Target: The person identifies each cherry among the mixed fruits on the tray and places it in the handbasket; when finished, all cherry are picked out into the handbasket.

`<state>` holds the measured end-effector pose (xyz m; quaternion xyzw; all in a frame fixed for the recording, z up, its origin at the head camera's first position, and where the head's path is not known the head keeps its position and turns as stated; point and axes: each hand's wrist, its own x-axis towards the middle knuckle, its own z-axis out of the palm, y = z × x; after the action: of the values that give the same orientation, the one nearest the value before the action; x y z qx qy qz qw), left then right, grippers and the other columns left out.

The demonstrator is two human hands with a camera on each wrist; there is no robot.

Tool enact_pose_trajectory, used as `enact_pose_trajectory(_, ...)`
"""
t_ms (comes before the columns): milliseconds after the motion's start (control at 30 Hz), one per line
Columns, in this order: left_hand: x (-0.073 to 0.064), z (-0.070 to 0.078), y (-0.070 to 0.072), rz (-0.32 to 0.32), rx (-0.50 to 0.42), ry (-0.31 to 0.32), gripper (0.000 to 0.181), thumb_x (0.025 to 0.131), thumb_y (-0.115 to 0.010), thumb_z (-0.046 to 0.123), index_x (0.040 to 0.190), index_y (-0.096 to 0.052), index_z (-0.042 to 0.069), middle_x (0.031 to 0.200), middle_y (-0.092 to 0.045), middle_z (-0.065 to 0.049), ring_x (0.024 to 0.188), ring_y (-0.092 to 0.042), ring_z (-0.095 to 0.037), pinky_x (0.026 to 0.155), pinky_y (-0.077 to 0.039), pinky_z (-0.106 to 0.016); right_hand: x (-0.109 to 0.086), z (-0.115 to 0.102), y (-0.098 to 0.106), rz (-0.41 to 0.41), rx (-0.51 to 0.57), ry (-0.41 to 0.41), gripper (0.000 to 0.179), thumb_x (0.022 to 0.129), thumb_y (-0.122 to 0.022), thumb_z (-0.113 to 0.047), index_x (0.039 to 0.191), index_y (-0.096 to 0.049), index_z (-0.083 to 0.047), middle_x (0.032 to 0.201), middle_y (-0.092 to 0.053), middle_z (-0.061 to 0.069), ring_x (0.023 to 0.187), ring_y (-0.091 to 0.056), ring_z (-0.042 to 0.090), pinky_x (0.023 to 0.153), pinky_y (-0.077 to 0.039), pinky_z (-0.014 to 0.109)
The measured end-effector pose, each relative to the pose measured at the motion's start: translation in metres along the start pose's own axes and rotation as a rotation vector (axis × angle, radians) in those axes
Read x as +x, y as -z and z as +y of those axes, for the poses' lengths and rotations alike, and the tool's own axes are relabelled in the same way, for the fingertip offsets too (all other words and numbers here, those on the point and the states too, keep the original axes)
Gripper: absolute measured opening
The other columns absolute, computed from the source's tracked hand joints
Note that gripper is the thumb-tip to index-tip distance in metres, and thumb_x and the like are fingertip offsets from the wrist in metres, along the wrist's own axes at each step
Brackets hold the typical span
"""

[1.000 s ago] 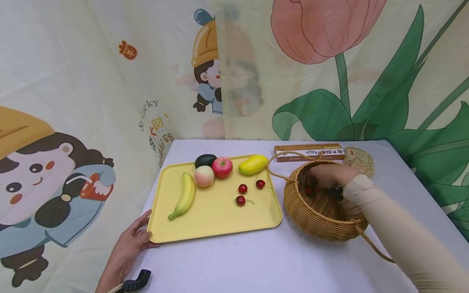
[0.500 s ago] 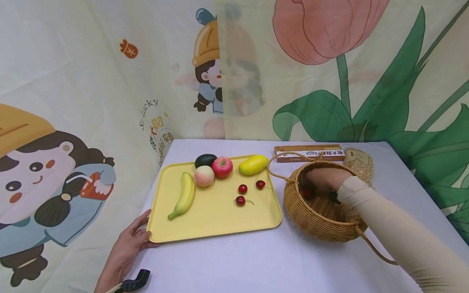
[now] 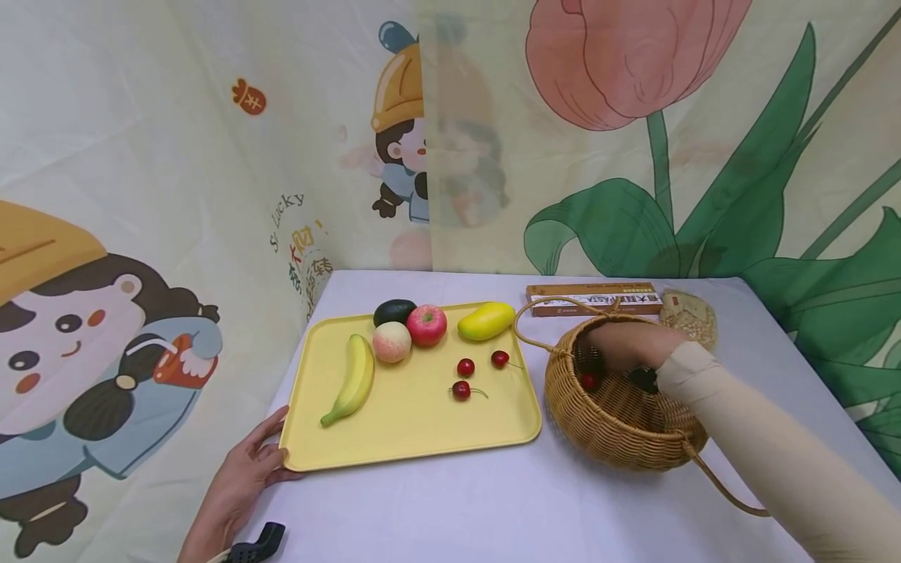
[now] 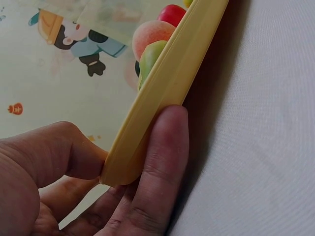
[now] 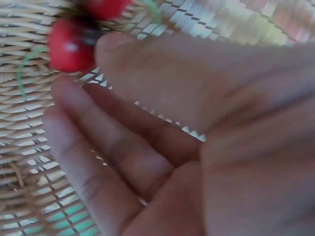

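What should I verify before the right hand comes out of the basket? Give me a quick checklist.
1. Left hand gripping tray corner: ok.
2. Right hand inside basket: ok.
3. Cherry firmly pinched: cannot tell; the contact is blurred in the right wrist view.
4. Bare space on tray: ok, along its near side.
5. Basket emptied: not ok; cherries and a dark thing are inside.
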<state>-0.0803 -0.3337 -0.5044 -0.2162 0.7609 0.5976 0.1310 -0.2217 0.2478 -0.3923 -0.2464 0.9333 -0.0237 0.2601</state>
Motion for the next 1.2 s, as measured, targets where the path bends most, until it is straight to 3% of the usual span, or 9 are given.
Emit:
enact_pose_trajectory(167,0.000,0.001,0.001,-0.006,0.000,-0.002,0.086,0.098,-0.047,-0.005,0.173,-0.017,0.025,0.174,-0.023,-0.023,0.106,-0.068,-0.018,0.088,-0.069,-0.037,-0.023,-0.006,0.006,0.095,0.082,0.089,0.025,0.102,-0.065,-0.009,0.126,-0.071,-0.009,0.117,-0.075,0.005,0.104,-0.069,0.017,0.091,-0.064,0.043)
enact_pose_trajectory(367,0.000,0.003,0.002,-0.005,0.008,-0.008,0.085,0.099,-0.048,-0.004,0.173,-0.017,0.025,0.174,-0.023,-0.022,0.106,-0.068,-0.017,0.088,-0.069,-0.036,-0.057,-0.023,0.012,0.210,0.104,0.073,0.032,0.104,-0.066,-0.017,0.136,-0.068,-0.010,0.128,-0.073,0.005,0.118,-0.070,0.023,0.100,-0.064,0.050)
enact_pose_trajectory(533,0.001,0.003,0.002,-0.004,0.005,0.008,0.086,0.098,-0.049,-0.004,0.173,-0.017,0.026,0.175,-0.022,-0.023,0.106,-0.068,-0.018,0.088,-0.069,-0.036,-0.080,-0.043,0.012,0.324,0.110,0.061,0.028,0.103,-0.068,-0.015,0.131,-0.070,-0.011,0.123,-0.074,0.003,0.108,-0.071,0.017,0.091,-0.067,0.040)
enact_pose_trajectory(667,0.001,0.002,0.002,0.001,0.005,0.014,0.087,0.098,-0.049,-0.005,0.173,-0.017,0.025,0.174,-0.022,-0.023,0.106,-0.068,-0.019,0.088,-0.069,-0.037,-0.092,-0.065,0.008,0.464,0.028,0.123,0.025,0.100,-0.073,-0.013,0.125,-0.071,-0.017,0.115,-0.072,-0.005,0.095,-0.067,0.005,0.079,-0.066,0.027)
enact_pose_trajectory(833,-0.001,0.001,0.001,0.003,0.006,0.005,0.086,0.098,-0.048,-0.005,0.173,-0.016,0.024,0.174,-0.022,-0.024,0.105,-0.068,-0.018,0.087,-0.069,-0.037,-0.090,-0.095,-0.006,0.635,-0.053,0.247,0.033,0.093,-0.079,-0.005,0.121,-0.072,-0.019,0.117,-0.070,-0.007,0.096,-0.067,0.005,0.079,-0.065,0.023)
enact_pose_trajectory(933,-0.001,0.002,0.000,0.007,0.008,0.008,0.087,0.098,-0.047,-0.006,0.173,-0.015,0.023,0.174,-0.021,-0.025,0.105,-0.069,-0.018,0.087,-0.069,-0.037,-0.085,-0.111,-0.016,0.697,-0.044,0.323,0.038,0.090,-0.082,-0.004,0.123,-0.071,-0.020,0.123,-0.070,-0.006,0.108,-0.070,0.008,0.089,-0.067,0.029)
enact_pose_trajectory(1200,-0.001,0.001,0.000,0.005,0.008,-0.001,0.087,0.098,-0.047,-0.007,0.173,-0.016,0.024,0.174,-0.021,-0.024,0.106,-0.069,-0.018,0.088,-0.069,-0.037,-0.059,-0.145,-0.039,0.728,0.049,0.469,0.036,0.095,-0.078,-0.008,0.128,-0.067,-0.018,0.129,-0.067,-0.004,0.112,-0.068,0.010,0.092,-0.066,0.026)
